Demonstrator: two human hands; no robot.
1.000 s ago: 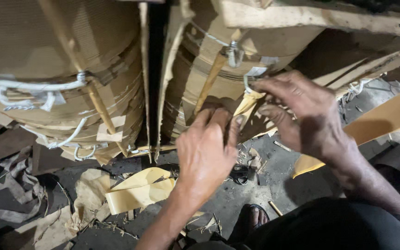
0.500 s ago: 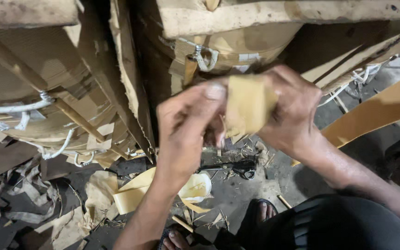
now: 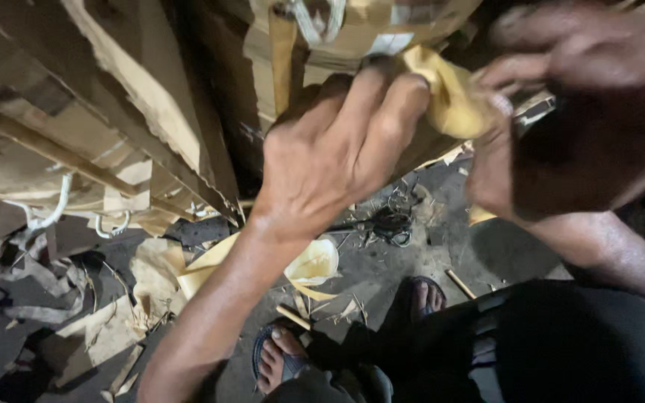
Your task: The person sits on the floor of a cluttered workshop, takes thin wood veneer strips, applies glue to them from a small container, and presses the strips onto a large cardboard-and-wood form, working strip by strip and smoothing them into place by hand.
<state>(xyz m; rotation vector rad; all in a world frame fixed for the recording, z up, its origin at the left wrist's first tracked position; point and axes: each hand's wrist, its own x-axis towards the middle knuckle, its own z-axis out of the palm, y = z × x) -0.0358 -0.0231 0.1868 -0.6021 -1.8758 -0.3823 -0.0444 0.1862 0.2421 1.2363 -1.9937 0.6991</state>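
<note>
Both my hands are raised close to the camera and grip one crumpled piece of yellow-brown paper tape (image 3: 449, 93). My left hand (image 3: 337, 149) pinches its left end with the fingers curled over it. My right hand (image 3: 584, 127), dark and blurred, holds the right end. Behind them stand large bundles of brown cardboard (image 3: 113, 112) tied with white cord (image 3: 54, 213).
The grey floor (image 3: 382, 276) is littered with torn cardboard scraps (image 3: 91, 328), a loose yellow strip (image 3: 307, 265), small sticks and a dark tangled object (image 3: 390, 224). My feet in sandals (image 3: 278, 358) and dark trousers (image 3: 561, 351) fill the lower right.
My hands have pulled the yellow-brown piece away from the bundle and lifted it much closer to the camera. The view has shifted down and nearer.
</note>
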